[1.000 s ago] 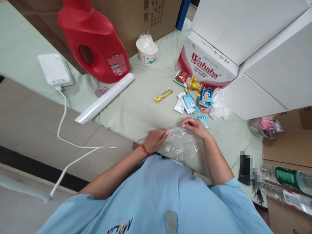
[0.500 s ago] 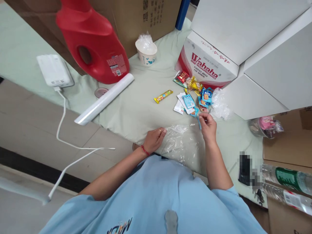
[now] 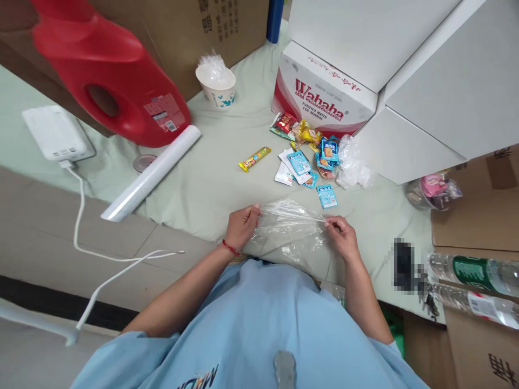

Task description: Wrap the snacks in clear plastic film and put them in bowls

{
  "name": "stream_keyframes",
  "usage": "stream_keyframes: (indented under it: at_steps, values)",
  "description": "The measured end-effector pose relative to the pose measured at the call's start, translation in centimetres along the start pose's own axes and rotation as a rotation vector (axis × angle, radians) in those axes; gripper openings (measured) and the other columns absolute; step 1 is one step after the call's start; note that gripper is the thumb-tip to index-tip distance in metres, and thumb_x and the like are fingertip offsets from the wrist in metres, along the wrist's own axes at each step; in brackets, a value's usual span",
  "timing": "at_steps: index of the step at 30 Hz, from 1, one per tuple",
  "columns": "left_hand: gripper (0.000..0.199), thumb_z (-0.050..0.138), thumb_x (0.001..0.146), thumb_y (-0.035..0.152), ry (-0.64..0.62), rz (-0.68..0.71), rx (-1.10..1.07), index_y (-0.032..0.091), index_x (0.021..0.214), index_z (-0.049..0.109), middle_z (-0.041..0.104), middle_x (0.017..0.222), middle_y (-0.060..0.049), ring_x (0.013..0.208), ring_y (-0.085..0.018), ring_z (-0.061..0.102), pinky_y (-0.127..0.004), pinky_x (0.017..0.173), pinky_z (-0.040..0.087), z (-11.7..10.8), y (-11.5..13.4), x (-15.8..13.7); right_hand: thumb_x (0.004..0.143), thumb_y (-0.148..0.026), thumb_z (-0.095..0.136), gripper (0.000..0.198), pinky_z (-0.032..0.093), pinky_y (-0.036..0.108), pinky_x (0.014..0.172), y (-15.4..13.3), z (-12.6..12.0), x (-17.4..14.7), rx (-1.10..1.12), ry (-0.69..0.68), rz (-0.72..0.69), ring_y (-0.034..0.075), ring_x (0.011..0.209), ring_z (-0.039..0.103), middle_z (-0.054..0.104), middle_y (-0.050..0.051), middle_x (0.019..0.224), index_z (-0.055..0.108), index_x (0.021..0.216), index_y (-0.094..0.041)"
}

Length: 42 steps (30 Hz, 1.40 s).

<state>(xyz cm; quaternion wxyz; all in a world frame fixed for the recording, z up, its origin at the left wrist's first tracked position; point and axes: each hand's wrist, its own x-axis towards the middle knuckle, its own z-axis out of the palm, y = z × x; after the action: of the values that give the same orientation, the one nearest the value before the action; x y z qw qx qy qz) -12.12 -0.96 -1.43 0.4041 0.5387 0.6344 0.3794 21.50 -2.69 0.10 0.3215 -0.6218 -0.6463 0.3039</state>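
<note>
A clear plastic bag (image 3: 290, 227) is stretched between my two hands, low over the near edge of the cloth. My left hand (image 3: 242, 226), with a red cord at the wrist, pinches its left end. The right end of its rim is pinched by my right hand (image 3: 343, 236). Just beyond the right hand a small blue packet (image 3: 326, 196) lies flat on the cloth. Further back are more blue and white packets (image 3: 298, 163), a yellow wrapped stick (image 3: 254, 159) and a pile of wrapped snacks (image 3: 307, 133). Crumpled clear plastic (image 3: 352, 165) sits beside that pile.
A Wahaha carton (image 3: 320, 97) and white boxes (image 3: 421, 129) stand behind. At left are a red jug (image 3: 121, 81), a white roll (image 3: 152, 174), a power bank (image 3: 59, 132) with cable and a paper cup (image 3: 219, 89). Bottles (image 3: 472, 273) lie at right.
My right hand has let go of a blue packet, which now lies on the cloth, and has taken hold of the bag's right end. The bag is pulled wider. The view has shifted.
</note>
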Motion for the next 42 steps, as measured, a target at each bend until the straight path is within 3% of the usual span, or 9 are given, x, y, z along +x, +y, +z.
stream_keyframes:
  at_steps: [5, 10, 14, 20, 25, 27, 30, 38, 42]
  values:
    - [0.055, 0.037, 0.102, 0.051, 0.027, 0.025, 0.089, 0.022, 0.061, 0.060, 0.065, 0.060, 0.000, 0.061, -0.015, 0.061, -0.028, 0.066, 0.045, 0.6, 0.5, -0.2, 0.093, -0.048, 0.070, 0.023, 0.047, 0.039, 0.099, -1.6, -2.2, -1.3, 0.111, -0.113, -0.016, 0.024, 0.110, 0.061, 0.066, 0.007, 0.114, 0.074, 0.094, -0.025]
    - [0.054, 0.034, 0.102, 0.052, -0.081, 0.041, 0.124, 0.021, 0.071, 0.065, 0.064, 0.061, -0.001, 0.061, -0.016, 0.059, -0.029, 0.068, 0.046, 1.3, 0.7, -0.7, 0.094, -0.053, 0.068, 0.030, 0.047, 0.026, 0.064, -2.7, -3.8, -3.4, 0.273, -0.121, 0.210, 0.015, 0.067, 0.057, 0.063, -0.001, 0.075, 0.068, 0.094, -0.023]
    - [0.045, 0.056, 0.094, 0.055, -0.223, 0.278, 0.112, 0.021, 0.119, 0.070, 0.074, 0.114, -0.009, 0.107, -0.025, 0.066, -0.038, 0.097, 0.051, 1.2, 1.2, -0.7, 0.093, -0.051, 0.069, 0.028, 0.042, 0.024, 0.054, -3.0, -5.5, -5.0, 0.246, -0.073, 0.238, 0.013, 0.058, 0.051, 0.059, -0.002, 0.069, 0.069, 0.093, -0.023]
    - [0.086, 0.068, 0.090, 0.053, -0.557, 0.708, 0.046, 0.024, 0.163, 0.031, 0.035, 0.167, -0.016, 0.153, -0.035, 0.034, -0.051, 0.124, 0.027, 2.7, 4.4, 0.6, 0.099, -0.040, 0.064, 0.020, 0.052, 0.027, 0.074, -5.1, -6.0, -5.0, 0.077, -0.213, -0.038, 0.017, 0.081, 0.068, 0.075, 0.004, 0.091, 0.075, 0.099, -0.023]
    - [0.091, 0.075, 0.080, 0.059, -0.835, 0.476, -0.026, 0.019, 0.155, 0.043, 0.066, 0.134, -0.015, 0.102, -0.026, 0.066, -0.033, 0.081, 0.050, 4.9, 5.6, 1.6, 0.102, -0.030, 0.060, 0.017, 0.054, 0.026, 0.080, -6.8, -5.9, -4.0, -0.007, -0.247, -0.219, 0.016, 0.085, 0.072, 0.078, 0.004, 0.095, 0.075, 0.105, -0.024]
    - [0.060, 0.059, 0.090, 0.066, -0.929, 0.400, -0.078, 0.018, 0.125, 0.067, 0.071, 0.092, -0.004, 0.075, -0.018, 0.061, -0.028, 0.069, 0.044, 5.0, 5.6, 1.6, 0.102, -0.030, 0.060, 0.015, 0.054, 0.024, 0.076, -7.0, -6.2, -4.0, -0.078, -0.234, -0.216, 0.015, 0.080, 0.071, 0.077, 0.003, 0.090, 0.074, 0.103, -0.024]
    - [0.066, 0.031, 0.100, 0.070, -0.877, 0.366, -0.122, 0.018, 0.079, 0.066, 0.059, 0.066, 0.001, 0.064, -0.015, 0.054, -0.026, 0.065, 0.039, 5.2, 5.7, 1.0, 0.102, -0.033, 0.059, 0.017, 0.053, 0.025, 0.076, -7.0, -6.4, -4.4, -0.156, -0.226, -0.172, 0.016, 0.079, 0.070, 0.075, 0.003, 0.089, 0.073, 0.102, -0.023]
    - [0.072, 0.015, 0.106, 0.056, -0.538, 0.401, 0.401, 0.020, 0.069, 0.065, 0.066, 0.069, -0.008, 0.069, -0.021, 0.062, -0.031, 0.063, 0.037, 5.9, 5.1, -0.6, 0.104, -0.047, 0.050, 0.033, 0.051, 0.027, 0.076, -5.2, -8.5, -9.5, -0.141, -0.362, 0.116, 0.018, 0.079, 0.065, 0.073, 0.004, 0.089, 0.072, 0.100, -0.022]
    - [0.062, 0.027, 0.104, 0.059, -0.609, 0.512, 0.316, 0.021, 0.112, 0.075, 0.074, 0.108, -0.013, 0.095, -0.024, 0.069, -0.035, 0.081, 0.051, 3.6, 3.5, -0.5, 0.096, -0.060, 0.055, 0.043, 0.049, 0.028, 0.070, -2.3, -14.2, -15.7, -0.137, -0.435, 0.529, 0.019, 0.076, 0.060, 0.068, 0.003, 0.084, 0.071, 0.092, -0.021]
